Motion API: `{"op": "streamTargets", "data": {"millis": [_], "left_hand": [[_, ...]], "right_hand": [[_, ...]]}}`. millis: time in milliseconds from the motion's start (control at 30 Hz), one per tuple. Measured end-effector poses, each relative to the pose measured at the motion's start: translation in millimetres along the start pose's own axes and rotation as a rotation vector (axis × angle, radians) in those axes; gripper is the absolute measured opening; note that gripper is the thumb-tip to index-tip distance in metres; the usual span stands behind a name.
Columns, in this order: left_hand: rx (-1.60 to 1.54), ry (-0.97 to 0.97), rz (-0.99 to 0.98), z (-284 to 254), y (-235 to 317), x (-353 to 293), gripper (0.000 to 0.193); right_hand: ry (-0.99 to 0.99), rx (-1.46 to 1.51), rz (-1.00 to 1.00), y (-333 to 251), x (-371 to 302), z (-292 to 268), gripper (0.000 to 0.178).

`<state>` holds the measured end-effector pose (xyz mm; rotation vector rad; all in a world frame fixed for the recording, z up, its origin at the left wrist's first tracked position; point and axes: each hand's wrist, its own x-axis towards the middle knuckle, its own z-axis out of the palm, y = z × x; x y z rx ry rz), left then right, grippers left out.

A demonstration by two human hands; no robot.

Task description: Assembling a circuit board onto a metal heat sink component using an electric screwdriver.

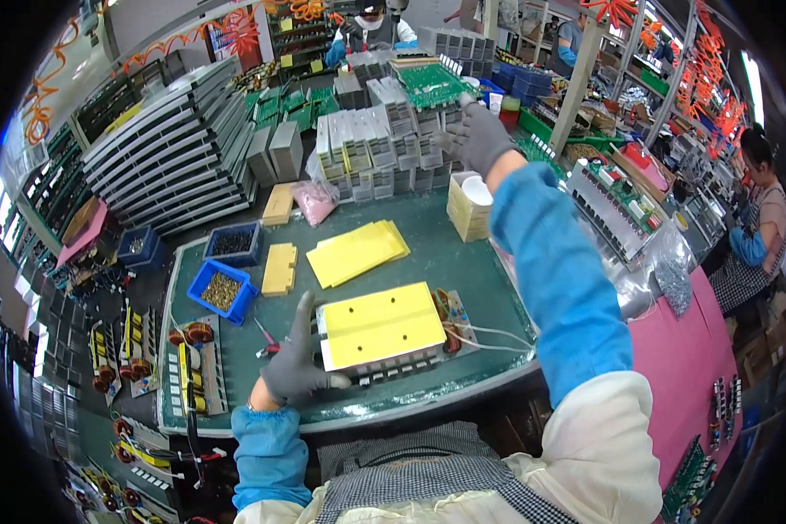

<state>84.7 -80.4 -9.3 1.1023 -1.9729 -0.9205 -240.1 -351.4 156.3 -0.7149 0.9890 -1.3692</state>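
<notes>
A heat-sink assembly with a yellow sheet (382, 325) on top lies on the green work mat, its metal fins showing along the near side. My left hand (295, 360), in a grey glove, rests at its left end with thumb and fingers spread. Far ahead, my gloved right hand (482, 140) reaches out with its fingers apart. One fingertip is at the near right corner of a green circuit board (431, 85), which lies on top of stacked grey metal parts. Coils (451, 330) and white wires stick out from the assembly's right end.
Loose yellow sheets (358, 253) lie behind the assembly. A blue bin of screws (222, 291), a bin of dark parts (233, 243) and red-handled pliers (268, 341) are on the left. Grey metal blocks (367, 144) stand behind. A co-worker (755, 210) sits far right.
</notes>
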Motion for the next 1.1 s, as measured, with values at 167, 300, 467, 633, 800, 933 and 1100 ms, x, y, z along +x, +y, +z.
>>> {"op": "streamTargets", "data": {"millis": [167,300,467,633,800,933,1100], "left_hand": [[0.054,-0.015,-0.015,-3,-1,-2,0.156],[0.172,-0.021,0.043,-20,21,-5,0.155],[-0.359,0.432,-0.024,-27,80,8,0.122],[-0.86,0.25,0.081,9,135,30,0.091],[-0.877,0.204,0.133,67,155,68,0.093],[-0.737,0.291,0.201,92,164,62,0.067],[-0.974,0.423,0.127,90,161,30,0.054]], "right_hand": [[0.02,0.101,-0.119,-2,65,24,0.038],[0.102,0.21,-0.183,-5,77,28,0.019],[-0.009,0.301,-0.237,-14,28,19,0.012],[-0.398,0.367,-0.329,8,-89,-24,0.02],[-0.564,0.455,-0.222,47,-228,-41,0.03],[-0.508,0.445,-0.153,78,-293,-35,0.035],[-0.726,0.228,-0.154,98,-304,-36,0.052]]}}
